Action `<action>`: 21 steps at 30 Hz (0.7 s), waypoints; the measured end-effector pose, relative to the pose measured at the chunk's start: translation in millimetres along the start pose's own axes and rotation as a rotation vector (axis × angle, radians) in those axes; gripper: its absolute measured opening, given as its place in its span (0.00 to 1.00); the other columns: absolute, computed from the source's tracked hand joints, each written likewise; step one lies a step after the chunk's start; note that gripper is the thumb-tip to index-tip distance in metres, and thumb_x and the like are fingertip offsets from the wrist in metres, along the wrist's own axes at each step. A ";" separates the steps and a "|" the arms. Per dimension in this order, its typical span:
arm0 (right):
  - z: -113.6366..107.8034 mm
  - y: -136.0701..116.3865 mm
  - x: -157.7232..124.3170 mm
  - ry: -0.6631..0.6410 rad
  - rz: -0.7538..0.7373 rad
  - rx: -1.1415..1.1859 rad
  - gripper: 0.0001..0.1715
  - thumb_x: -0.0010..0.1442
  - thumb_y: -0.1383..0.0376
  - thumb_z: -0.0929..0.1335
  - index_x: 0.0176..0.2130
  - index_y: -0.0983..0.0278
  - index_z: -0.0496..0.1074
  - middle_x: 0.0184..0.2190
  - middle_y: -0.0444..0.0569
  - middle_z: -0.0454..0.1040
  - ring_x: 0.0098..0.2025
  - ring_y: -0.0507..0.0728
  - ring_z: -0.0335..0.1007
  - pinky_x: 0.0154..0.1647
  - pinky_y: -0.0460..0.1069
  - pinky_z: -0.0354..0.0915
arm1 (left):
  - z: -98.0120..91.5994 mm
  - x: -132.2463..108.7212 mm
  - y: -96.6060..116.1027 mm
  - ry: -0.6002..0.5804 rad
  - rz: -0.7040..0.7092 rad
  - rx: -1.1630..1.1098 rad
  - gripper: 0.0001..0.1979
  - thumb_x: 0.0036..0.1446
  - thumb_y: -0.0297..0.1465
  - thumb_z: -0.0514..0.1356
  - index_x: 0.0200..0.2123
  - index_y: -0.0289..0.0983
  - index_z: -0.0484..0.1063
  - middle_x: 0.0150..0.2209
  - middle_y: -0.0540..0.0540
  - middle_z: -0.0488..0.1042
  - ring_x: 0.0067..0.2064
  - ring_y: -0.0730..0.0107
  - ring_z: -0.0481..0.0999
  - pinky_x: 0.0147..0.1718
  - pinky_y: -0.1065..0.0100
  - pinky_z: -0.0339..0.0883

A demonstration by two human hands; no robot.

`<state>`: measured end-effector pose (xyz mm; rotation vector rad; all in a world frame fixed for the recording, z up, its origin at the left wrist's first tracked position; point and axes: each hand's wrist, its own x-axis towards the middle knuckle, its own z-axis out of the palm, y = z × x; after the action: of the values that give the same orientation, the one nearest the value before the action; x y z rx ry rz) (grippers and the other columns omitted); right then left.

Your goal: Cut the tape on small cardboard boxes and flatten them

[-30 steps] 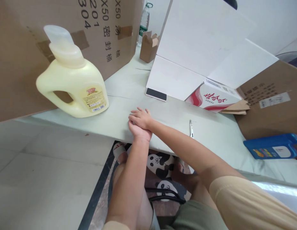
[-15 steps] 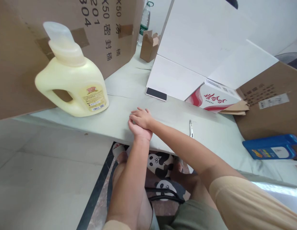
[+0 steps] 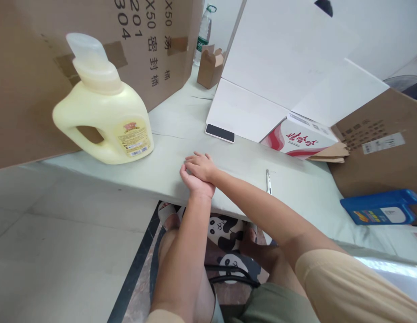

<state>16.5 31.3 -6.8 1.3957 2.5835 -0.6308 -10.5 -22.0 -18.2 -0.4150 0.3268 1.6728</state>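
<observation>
My left hand (image 3: pixel 195 186) lies palm down at the front edge of the pale table (image 3: pixel 144 172); its thumb shows and its fingers are mostly covered. My right hand (image 3: pixel 202 166) rests flat on top of it, fingers loosely stretched. Neither hand holds anything. A pale yellow detergent bottle (image 3: pixel 103 121) with a handle stands upright to the left, well apart from the hands. A pen (image 3: pixel 268 181) lies on the table to the right of my right forearm. A black phone (image 3: pixel 219 133) lies flat behind the hands.
A big cardboard box (image 3: pixel 26 67) stands behind the bottle. An open white box (image 3: pixel 262 80), a red-and-white carton (image 3: pixel 299 137), a brown carton (image 3: pixel 379 143) and a blue box (image 3: pixel 379 211) crowd the right. A small brown box (image 3: pixel 210 65) and water bottle (image 3: pixel 204 31) stand behind.
</observation>
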 end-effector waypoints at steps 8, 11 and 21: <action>4.7 2.3 2.9 0.001 -0.020 0.011 0.28 0.74 0.59 0.54 0.47 0.53 0.80 0.69 0.42 0.70 0.79 0.67 0.47 0.77 0.74 0.39 | -2.7 3.7 0.9 -0.013 0.025 0.004 0.22 0.66 0.47 0.47 0.47 0.42 0.74 0.58 0.44 0.77 0.69 0.62 0.71 0.68 0.61 0.64; 7.1 1.5 5.3 0.008 -0.007 0.023 0.29 0.74 0.58 0.53 0.48 0.52 0.80 0.70 0.41 0.68 0.79 0.68 0.46 0.76 0.75 0.41 | -4.0 5.0 2.4 -0.022 0.031 -0.002 0.21 0.66 0.47 0.48 0.47 0.42 0.74 0.57 0.44 0.78 0.67 0.62 0.72 0.69 0.61 0.63; 8.6 -8.2 14.5 0.012 -0.021 0.004 0.30 0.74 0.59 0.52 0.52 0.52 0.80 0.70 0.40 0.69 0.79 0.67 0.49 0.75 0.76 0.44 | 2.5 0.7 14.7 0.003 0.038 -0.012 0.22 0.66 0.46 0.45 0.45 0.41 0.74 0.54 0.42 0.79 0.65 0.61 0.75 0.63 0.62 0.69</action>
<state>1.0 34.9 -16.6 1.3788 2.6109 -0.6324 -25.3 -22.4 -16.6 -0.4225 0.3293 1.7120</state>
